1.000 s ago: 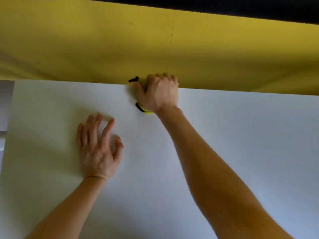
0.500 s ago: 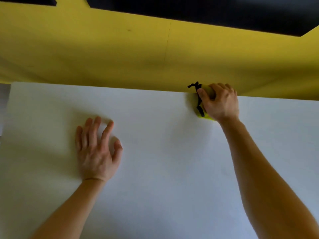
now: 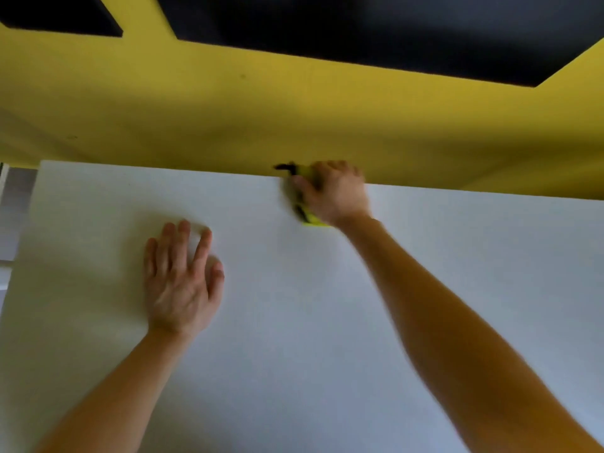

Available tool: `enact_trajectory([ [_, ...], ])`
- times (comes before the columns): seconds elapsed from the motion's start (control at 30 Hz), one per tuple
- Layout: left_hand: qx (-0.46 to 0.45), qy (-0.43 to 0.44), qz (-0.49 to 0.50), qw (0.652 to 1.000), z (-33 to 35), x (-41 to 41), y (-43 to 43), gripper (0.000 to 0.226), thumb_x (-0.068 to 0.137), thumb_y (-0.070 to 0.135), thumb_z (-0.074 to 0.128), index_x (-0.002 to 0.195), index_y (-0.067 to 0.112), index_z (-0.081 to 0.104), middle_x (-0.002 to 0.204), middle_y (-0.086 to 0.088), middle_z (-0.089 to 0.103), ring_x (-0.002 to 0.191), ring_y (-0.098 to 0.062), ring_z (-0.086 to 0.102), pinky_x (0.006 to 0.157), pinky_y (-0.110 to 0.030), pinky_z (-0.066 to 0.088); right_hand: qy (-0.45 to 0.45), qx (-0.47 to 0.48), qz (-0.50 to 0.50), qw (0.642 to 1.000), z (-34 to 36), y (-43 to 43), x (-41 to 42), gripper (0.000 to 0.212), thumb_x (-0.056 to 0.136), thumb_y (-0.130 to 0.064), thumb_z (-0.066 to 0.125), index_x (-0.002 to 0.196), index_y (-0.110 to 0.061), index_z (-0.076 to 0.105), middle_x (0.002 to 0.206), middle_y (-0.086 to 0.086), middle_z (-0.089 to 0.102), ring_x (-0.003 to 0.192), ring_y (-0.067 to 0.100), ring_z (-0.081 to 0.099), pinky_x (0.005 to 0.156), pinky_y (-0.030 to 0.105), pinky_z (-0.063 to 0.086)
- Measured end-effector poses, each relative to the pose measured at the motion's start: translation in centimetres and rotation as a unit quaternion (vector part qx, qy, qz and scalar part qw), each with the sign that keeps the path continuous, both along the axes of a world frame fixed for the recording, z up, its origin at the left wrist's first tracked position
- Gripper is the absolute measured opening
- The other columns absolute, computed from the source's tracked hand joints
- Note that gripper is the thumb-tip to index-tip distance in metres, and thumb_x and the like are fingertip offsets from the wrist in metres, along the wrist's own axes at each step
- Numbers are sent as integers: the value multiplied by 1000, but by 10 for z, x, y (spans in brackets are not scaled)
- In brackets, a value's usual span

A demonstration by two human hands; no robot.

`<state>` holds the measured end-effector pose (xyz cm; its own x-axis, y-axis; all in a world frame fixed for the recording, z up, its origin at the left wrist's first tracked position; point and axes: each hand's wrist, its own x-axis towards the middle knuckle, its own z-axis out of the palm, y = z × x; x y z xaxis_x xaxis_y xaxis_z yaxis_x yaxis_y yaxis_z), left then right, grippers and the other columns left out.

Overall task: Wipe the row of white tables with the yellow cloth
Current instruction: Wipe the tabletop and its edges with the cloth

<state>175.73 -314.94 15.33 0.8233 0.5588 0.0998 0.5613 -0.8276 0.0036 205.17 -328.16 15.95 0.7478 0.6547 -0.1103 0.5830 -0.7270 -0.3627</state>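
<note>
A white table (image 3: 327, 322) fills the lower part of the head view. At its far edge my right hand (image 3: 335, 192) presses a bunched yellow cloth (image 3: 310, 219) with black trim against the tabletop; most of the cloth is hidden under the hand. My left hand (image 3: 181, 282) lies flat on the table at the left, fingers spread, holding nothing.
A yellow surface (image 3: 294, 119) runs right behind the table's far edge, with dark panels (image 3: 359, 34) above it. The table's left edge (image 3: 23, 243) shows, with a grey floor strip beyond it.
My right hand slid the cloth right along the far edge, then back left to near the middle. The left hand stayed planted.
</note>
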Motion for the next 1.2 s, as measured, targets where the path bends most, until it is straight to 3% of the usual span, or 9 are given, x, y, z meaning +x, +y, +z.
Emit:
enact_trajectory([
  [0.13, -5, 47, 10, 999, 12, 9, -10, 61, 113, 42, 35, 159, 7, 51, 168, -25, 40, 157, -46, 37, 129, -64, 24, -35, -41, -108, 993, 5, -157, 80, 78, 92, -78, 40, 119, -14, 75, 114, 16, 74, 114, 43, 63, 108, 51, 44],
  [0.23, 7, 34, -28, 999, 14, 25, -41, 55, 114, 40, 42, 155, 6, 55, 166, -22, 46, 157, -44, 40, 128, -65, 26, -28, -65, -135, 988, 3, -162, 73, 87, 88, -83, 46, 140, -15, 62, 125, 20, 70, 122, 42, 59, 117, 60, 36],
  [0.37, 4, 23, -99, 995, 16, 61, -100, 54, 112, 38, 49, 153, 5, 58, 164, -24, 48, 154, -44, 44, 127, -66, 29, -21, -55, 126, 990, 2, -61, 14, 82, 84, -76, 56, 148, -24, 51, 132, 10, 60, 123, 39, 55, 109, 58, 37],
  [0.5, -18, 11, -73, 997, 16, 94, -167, 54, 111, 37, 51, 153, 4, 57, 164, -23, 48, 155, -42, 44, 126, -65, 31, 9, -1, 168, 986, 8, -47, 17, 69, 95, -70, 49, 153, -32, 51, 132, 4, 61, 126, 33, 55, 111, 53, 38],
  [0.8, -102, -20, -191, 976, -12, 158, -247, 71, 104, 44, 57, 166, 13, 43, 179, -18, 23, 167, -39, 20, 128, -67, 26, -70, -21, -70, 995, -5, -323, 180, 63, 95, -73, 52, 124, -21, 73, 111, 12, 73, 109, 41, 63, 109, 51, 44],
  [0.9, -105, -48, -187, 975, -14, 157, -244, 71, 100, 40, 64, 164, 13, 48, 177, -18, 28, 166, -39, 24, 127, -68, 28, -88, -68, -97, 989, -4, -296, 161, 74, 87, -86, 51, 113, -21, 74, 105, 11, 72, 105, 38, 62, 111, 55, 41],
  [1.0, -112, -48, -179, 976, -15, 157, -245, 70, 99, 40, 65, 162, 14, 51, 176, -18, 31, 165, -38, 26, 126, -67, 30, -62, -44, -6, 997, -4, -196, 113, 75, 83, -90, 48, 106, -23, 73, 97, 7, 72, 100, 33, 66, 104, 51, 43],
  [1.1, -108, -58, -172, 977, -19, 156, -244, 60, 100, 39, 61, 151, 8, 63, 170, -20, 42, 161, -40, 35, 126, -67, 33, -14, -39, 97, 994, 4, -88, 63, 64, 92, -82, 46, 111, -26, 71, 106, 2, 71, 108, 30, 64, 102, 48, 42],
  [1.2, -95, -67, -173, 978, -19, 157, -244, 54, 99, 37, 62, 145, 8, 68, 166, -21, 48, 159, -41, 39, 126, -65, 34, 31, -19, 131, 991, 0, -58, 58, 53, 99, -73, 47, 113, -27, 69, 109, 1, 70, 113, 28, 63, 97, 43, 42],
])
